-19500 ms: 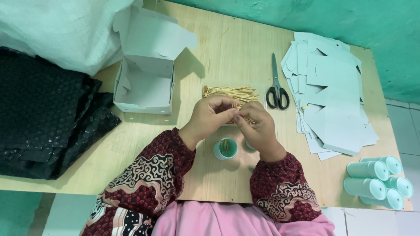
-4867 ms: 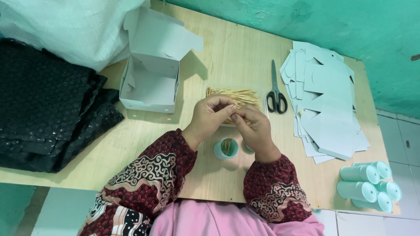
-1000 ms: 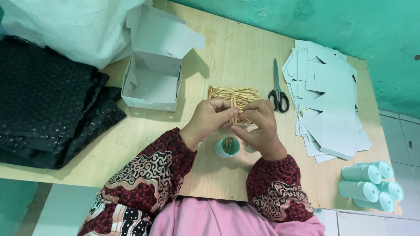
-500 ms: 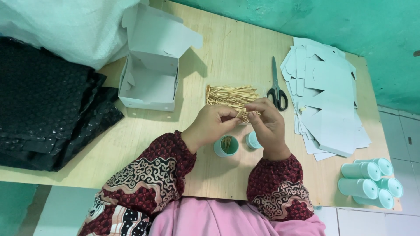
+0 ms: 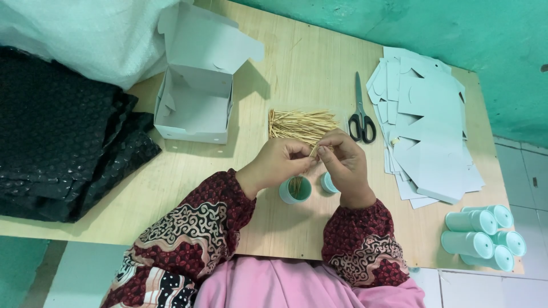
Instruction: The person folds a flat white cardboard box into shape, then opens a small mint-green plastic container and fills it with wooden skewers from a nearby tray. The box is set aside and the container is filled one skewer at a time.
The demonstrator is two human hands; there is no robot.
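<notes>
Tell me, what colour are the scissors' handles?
Black. The scissors lie on the wooden table beside the stack of pale cut sheets, seen clearly in the head view.

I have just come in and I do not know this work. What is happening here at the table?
A person sits at a wooden table. The left hand and right hand together pinch a few thin wooden sticks above a small open teal tube, which already holds some. A loose pile of sticks lies just beyond, beside scissors. An open white box, flat card cutouts and capped teal tubes lie around.
</notes>
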